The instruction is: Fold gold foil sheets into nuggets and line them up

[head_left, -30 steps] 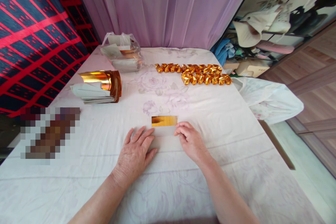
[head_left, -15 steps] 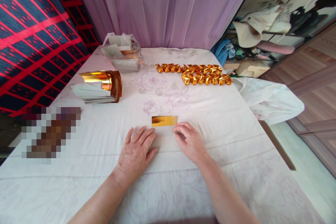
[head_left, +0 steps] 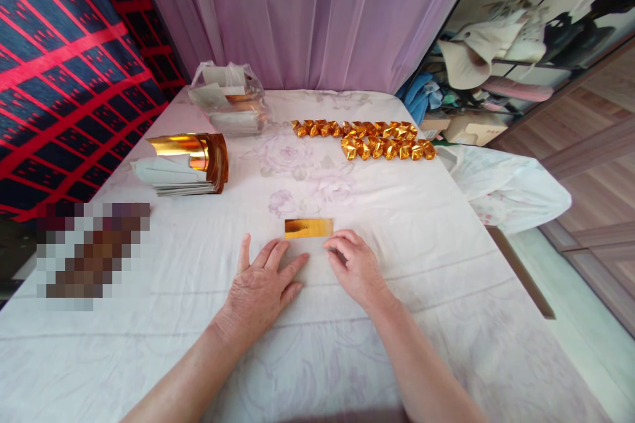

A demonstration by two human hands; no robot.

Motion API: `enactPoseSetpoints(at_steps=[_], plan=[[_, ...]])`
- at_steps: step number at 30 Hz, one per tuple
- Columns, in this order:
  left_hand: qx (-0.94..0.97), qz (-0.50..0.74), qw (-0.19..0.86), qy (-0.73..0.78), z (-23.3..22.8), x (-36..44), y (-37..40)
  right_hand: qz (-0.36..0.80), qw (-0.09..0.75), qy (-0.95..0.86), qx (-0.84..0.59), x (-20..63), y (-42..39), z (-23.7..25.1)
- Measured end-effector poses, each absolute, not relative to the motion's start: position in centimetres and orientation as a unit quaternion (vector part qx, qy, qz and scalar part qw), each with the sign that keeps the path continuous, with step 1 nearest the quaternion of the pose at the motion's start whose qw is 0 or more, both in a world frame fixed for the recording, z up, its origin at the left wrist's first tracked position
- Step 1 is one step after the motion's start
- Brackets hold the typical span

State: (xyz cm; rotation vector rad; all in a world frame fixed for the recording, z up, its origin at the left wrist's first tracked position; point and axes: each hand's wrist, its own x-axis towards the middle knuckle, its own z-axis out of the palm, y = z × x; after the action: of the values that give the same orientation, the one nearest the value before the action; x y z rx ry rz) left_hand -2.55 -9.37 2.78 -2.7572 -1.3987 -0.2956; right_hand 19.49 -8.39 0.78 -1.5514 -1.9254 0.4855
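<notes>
A piece of gold foil paper point(head_left: 308, 229) lies on the cloth-covered table in front of me, its shiny strip facing up and a paler area below it between my hands. My left hand point(head_left: 260, 287) rests palm down at the lower left of the paper, fingers spread, holding nothing. At the paper's lower right corner, my right hand point(head_left: 354, 268) has its thumb and fingers curled together in a pinch on the edge. The exact contact is partly hidden by the fingers.
Two rows of folded gold foil pieces point(head_left: 387, 149) stand at the back right. A stack of foil sheets point(head_left: 188, 168) sits at the left, with a clear plastic bag point(head_left: 228, 102) of papers behind. A white bag point(head_left: 510, 185) hangs beyond the right edge, near shelves.
The left hand's fingers have spread wider, the index finger moving right towards the paper and the little finger lifting away. My right hand and the foil paper stay almost the same.
</notes>
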Motion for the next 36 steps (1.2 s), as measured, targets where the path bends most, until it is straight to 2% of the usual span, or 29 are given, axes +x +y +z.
enactPoseSetpoints(at_steps=[16,27,36], plan=[[-0.887,-0.102,0.030,-0.450,3.2,-2.5,-9.5,0.185,0.312,-0.728,-0.583,19.5,-8.3,0.7],[-0.888,-0.044,0.035,-0.457,3.8,-1.3,-9.3,0.180,0.315,-0.731,-0.578,19.5,-8.3,0.7],[-0.891,-0.063,0.035,-0.448,3.8,-2.0,-9.3,0.182,0.310,-0.732,-0.579,19.6,-8.3,0.7]])
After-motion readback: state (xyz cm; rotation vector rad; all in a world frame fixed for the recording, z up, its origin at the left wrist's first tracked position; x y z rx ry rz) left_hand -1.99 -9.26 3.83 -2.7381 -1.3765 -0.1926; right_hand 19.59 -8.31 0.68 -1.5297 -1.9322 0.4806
